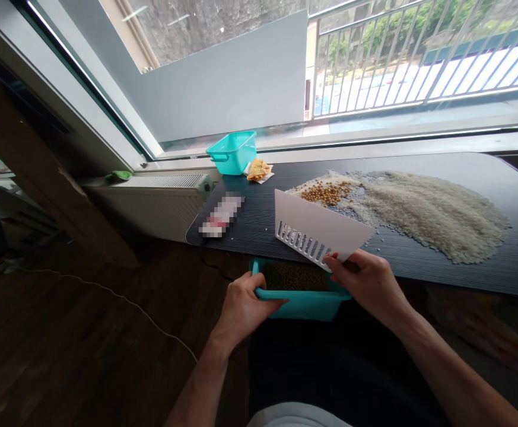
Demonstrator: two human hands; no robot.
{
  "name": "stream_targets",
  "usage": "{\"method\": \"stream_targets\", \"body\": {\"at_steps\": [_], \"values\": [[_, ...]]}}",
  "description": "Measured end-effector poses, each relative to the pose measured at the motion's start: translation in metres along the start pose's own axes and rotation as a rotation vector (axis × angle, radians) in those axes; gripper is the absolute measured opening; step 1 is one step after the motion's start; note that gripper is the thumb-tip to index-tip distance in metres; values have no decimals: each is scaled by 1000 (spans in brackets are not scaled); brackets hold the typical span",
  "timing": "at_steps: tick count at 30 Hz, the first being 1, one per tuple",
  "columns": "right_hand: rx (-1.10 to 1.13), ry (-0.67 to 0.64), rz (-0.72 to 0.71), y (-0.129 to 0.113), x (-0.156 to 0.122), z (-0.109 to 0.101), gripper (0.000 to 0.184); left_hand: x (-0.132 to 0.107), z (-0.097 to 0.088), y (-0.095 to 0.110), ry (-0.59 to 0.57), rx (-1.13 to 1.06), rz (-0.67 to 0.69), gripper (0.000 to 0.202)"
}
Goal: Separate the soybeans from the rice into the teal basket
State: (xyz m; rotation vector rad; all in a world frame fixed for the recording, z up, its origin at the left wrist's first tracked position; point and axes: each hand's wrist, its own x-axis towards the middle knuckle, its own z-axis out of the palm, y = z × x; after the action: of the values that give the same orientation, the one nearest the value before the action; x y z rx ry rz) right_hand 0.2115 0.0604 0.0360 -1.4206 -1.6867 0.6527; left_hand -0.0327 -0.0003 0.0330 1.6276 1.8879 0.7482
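My left hand [247,305] grips the near left rim of a turquoise plastic bin [303,307], held just below the table's front edge. Inside the bin lies a layer of small brownish grains or beans [295,276]. Between the fingers of my right hand [369,279] is a thin white plastic sheet [318,228] with a row of slots along its lower edge. It stands tilted above the bin, over the table's edge. Behind the sheet sits a small heap of tan soybeans [326,192], beside a wide spread of white rice [432,210].
On the dark table [259,204], a second turquoise bin [236,154] stands at the back left beside a crumpled yellow item [259,171]. A blurred, pixelated object [222,214] lies near the left edge. A radiator [161,193] and large window border the table.
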Motion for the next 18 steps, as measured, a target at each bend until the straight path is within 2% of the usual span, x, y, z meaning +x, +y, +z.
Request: {"method": "stream_targets", "body": {"at_steps": [4,12,18], "values": [[-43,88,54,8,2,-8,28,0,0,4,-9,29,3,43],[-174,232,162,31,3,-57,27,-1,7,8,-15,72,44,42],[-269,328,247,51,22,-92,25,-2,13,12,-36,74,79,42]]}}
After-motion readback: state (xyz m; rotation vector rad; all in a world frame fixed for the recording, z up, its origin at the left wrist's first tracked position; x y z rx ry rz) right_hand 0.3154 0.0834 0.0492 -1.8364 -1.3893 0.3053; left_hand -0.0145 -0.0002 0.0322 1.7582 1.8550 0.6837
